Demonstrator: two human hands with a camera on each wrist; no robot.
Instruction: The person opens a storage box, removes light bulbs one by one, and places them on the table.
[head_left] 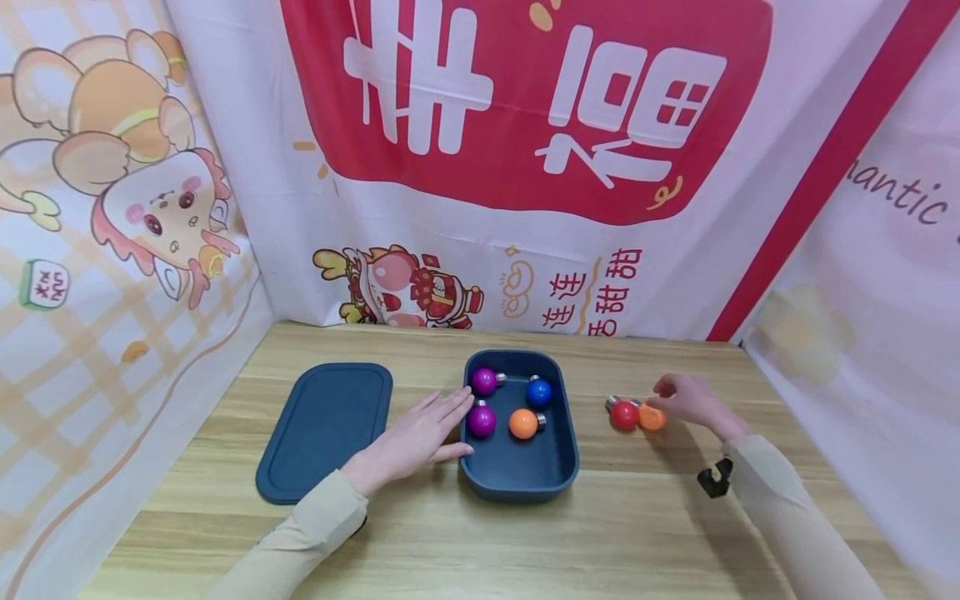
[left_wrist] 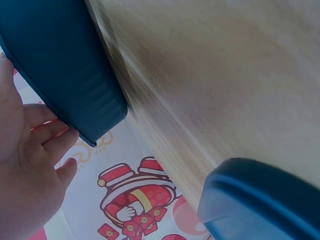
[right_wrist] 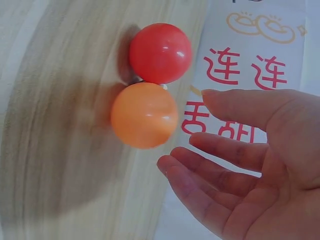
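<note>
Blue box [head_left: 519,488], centre of head frame; left wall touched by left hand [head_left: 412,437], fingers straight. Right hand [head_left: 693,403] at frame's right: fingers parted, nothing seen gripped. Orange bulb [right_wrist: 144,116] located just beside those fingers, next to red bulb [right_wrist: 161,52] — judged light, hard-shelled, slippery, prone to rolling, possibly fragile. Best taken gently around widest part of globe — thumb opposite fingers, no squeezing.
</note>
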